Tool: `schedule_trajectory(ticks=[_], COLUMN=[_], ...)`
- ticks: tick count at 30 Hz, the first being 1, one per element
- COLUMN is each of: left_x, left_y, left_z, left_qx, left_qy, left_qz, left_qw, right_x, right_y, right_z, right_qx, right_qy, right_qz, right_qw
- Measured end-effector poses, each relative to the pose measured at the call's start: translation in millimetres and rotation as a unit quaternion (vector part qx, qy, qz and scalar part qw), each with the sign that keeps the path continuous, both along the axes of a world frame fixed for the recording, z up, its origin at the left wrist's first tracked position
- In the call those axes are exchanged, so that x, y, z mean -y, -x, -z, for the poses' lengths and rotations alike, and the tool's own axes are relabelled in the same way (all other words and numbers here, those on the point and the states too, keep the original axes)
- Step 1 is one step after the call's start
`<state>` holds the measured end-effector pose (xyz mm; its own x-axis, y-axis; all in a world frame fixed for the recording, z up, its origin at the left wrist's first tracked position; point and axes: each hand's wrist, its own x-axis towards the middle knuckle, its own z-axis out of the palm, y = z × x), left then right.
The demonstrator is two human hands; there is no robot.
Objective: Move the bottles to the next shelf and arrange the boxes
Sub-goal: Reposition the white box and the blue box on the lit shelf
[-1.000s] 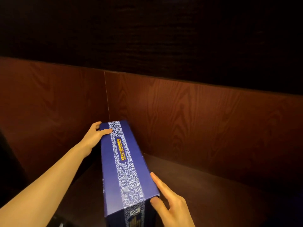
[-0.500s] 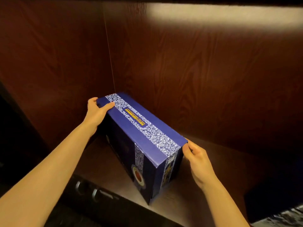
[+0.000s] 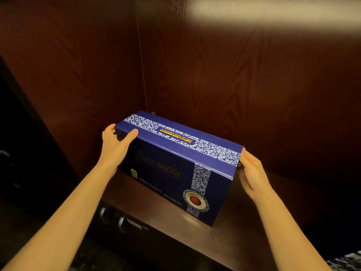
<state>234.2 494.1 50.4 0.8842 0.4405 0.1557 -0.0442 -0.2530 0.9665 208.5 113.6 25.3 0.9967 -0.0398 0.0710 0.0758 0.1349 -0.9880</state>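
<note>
Gripping the blue box [image 3: 175,165] on the shelf [image 3: 224,243]: left hand [image 3: 115,145] pinches its left end, right hand [image 3: 252,173] seemingly presses its right end, fingers together.

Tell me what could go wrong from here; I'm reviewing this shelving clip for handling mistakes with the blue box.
1. The blue box sits skewed, its near corner close to the shelf front edge; a further turn could push it over.
2. The left hand and right hand hold only the end faces, so the box might slip if lifted.
3. Its far corner is close to the back panel and may scrape.
</note>
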Motion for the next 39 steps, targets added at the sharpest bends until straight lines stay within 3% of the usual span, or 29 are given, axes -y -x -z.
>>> schedule_trajectory(ticks=[29, 35, 39], left_x=[19, 17, 17], left_y=[25, 25, 31], left_z=[-2, -3, -6], left_qx=[-0.003, -0.017, -0.024], left_qy=[-0.015, -0.035, -0.077], left_qz=[-0.065, -0.058, -0.052], left_qw=[0.998, 0.998, 0.995], right_x=[5, 6, 12], right_y=[-25, -21, -18], right_z=[-4, -3, -10], right_qx=[-0.027, -0.022, 0.021], right_qy=[0.026, 0.129, 0.248], right_qz=[-0.005, 0.021, 0.074], right_qw=[0.999, 0.991, 0.966])
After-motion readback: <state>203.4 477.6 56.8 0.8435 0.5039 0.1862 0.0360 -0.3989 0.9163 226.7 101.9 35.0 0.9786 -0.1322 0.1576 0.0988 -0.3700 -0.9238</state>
